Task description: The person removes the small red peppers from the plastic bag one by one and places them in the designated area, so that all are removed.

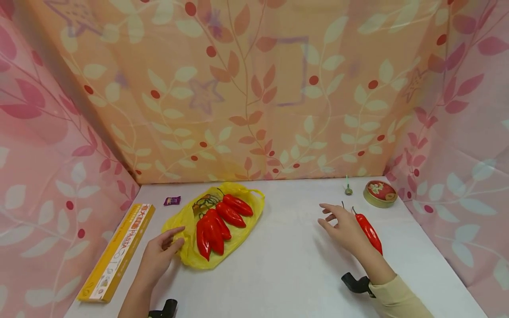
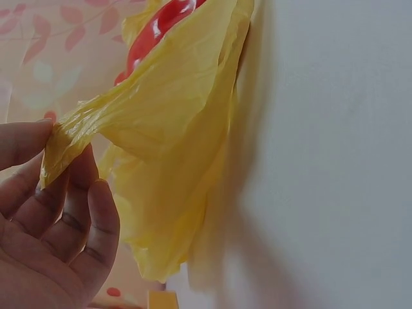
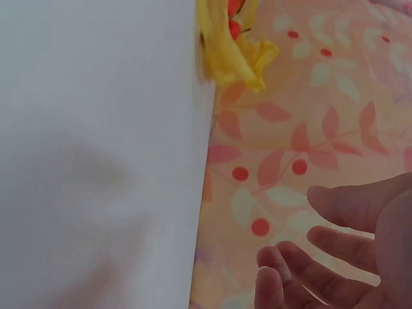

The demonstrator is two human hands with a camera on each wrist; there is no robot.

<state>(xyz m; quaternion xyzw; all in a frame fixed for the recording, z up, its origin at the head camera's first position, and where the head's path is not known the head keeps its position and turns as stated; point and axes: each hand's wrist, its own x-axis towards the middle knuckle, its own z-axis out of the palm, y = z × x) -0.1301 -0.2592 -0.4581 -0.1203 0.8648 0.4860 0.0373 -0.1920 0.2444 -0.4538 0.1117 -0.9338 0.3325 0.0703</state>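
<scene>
Bright, even, warm light casts soft shadows; both wrist views are blurred (close range), the head view's edges bowed.

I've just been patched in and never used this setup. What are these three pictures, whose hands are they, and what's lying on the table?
No machine here: a person works with bare hands. The wide picture comes from a camera on the head, looking down at a white table inside patterned cloth walls. The other two come from cameras on each wrist.

The left hand pinches the edge of a yellow bag between its fingers. Red peppers lie on the bag. The right hand is open and holds nothing, just beside a single pepper.

Also on the table: a long yellow box, a small purple wrapper, a round tin and a small green-topped thing that I cannot identify.
</scene>
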